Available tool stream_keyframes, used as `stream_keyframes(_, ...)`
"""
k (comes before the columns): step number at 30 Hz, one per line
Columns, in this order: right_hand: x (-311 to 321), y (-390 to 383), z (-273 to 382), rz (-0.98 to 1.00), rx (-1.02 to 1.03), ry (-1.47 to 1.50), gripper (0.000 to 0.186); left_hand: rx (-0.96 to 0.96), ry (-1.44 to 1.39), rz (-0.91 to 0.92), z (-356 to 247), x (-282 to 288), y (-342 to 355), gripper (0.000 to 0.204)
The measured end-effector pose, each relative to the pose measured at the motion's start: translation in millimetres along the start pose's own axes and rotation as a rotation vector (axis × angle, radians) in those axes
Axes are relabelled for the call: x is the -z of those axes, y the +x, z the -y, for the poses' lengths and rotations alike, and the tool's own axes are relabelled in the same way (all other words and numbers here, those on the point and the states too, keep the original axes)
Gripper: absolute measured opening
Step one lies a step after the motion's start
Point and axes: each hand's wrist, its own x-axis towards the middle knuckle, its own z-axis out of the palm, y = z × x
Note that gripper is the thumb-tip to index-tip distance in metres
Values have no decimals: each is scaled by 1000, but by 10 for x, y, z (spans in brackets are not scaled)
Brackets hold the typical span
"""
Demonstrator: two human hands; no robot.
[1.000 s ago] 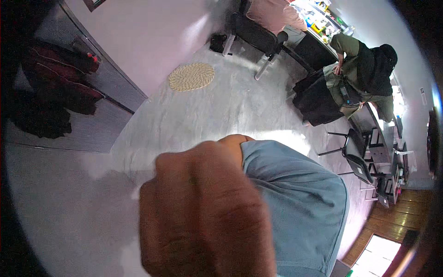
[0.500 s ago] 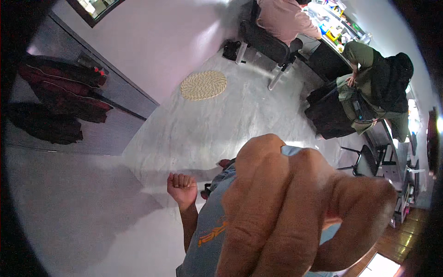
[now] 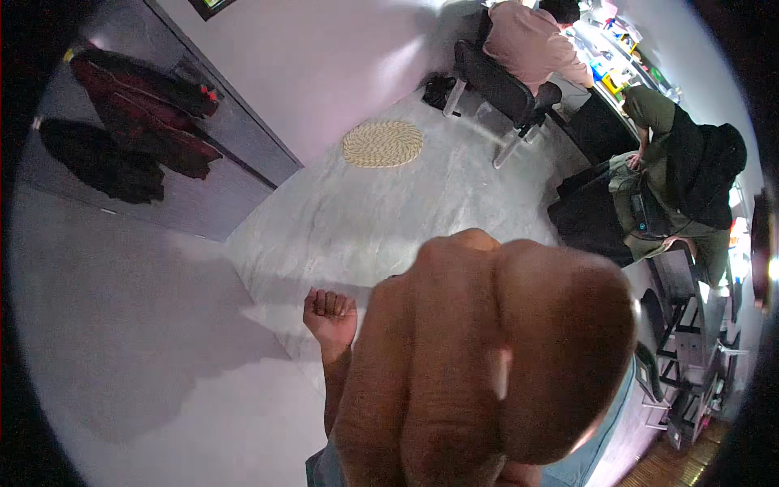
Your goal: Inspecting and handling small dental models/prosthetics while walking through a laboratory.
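My right hand (image 3: 479,349) fills the lower middle, very close to the camera, with curled fingers; whatever lies within them is hidden. My left hand (image 3: 329,316) is a loose fist over the grey floor, left of the right hand, with nothing visible in it. Behind the right hand shows blue-grey clothing (image 3: 600,430) on my body.
A co-worker in pink (image 3: 527,45) sits on a black chair (image 3: 495,81) at a cluttered desk (image 3: 617,61). Another person in olive and black (image 3: 665,187) stands at the right, near more chairs (image 3: 677,341). Dark garments (image 3: 146,122) hang on a grey door at left. An oval woven mat (image 3: 381,143) lies ahead.
My right hand has shifted rightward since a second ago, then slightly back. My left hand came into view and has risen a little. The room has shifted in the picture.
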Motion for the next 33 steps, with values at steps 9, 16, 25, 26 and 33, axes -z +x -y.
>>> stream_keyframes(9, -878, -405, -292, 6, -202, 218, 22, -273, 159, 60, -234, 1479, -1194, 41)
stream_keyframes(16, -1543, -827, -546, -15, -425, 435, 24, -305, -138, -129, 623, 1719, -2359, 42)
stream_keyframes(25, -1804, -910, -167, -38, -529, 445, 27, -138, -160, -121, 1314, 1770, -2700, 44)
stream_keyframes(26, -1811, -905, -103, -36, -521, 437, 27, -114, -146, -107, 1325, 1769, -2665, 44)
stream_keyframes(33, -1742, -984, 246, -61, -351, 296, 31, -134, -63, -21, 1130, 1607, -2465, 45)
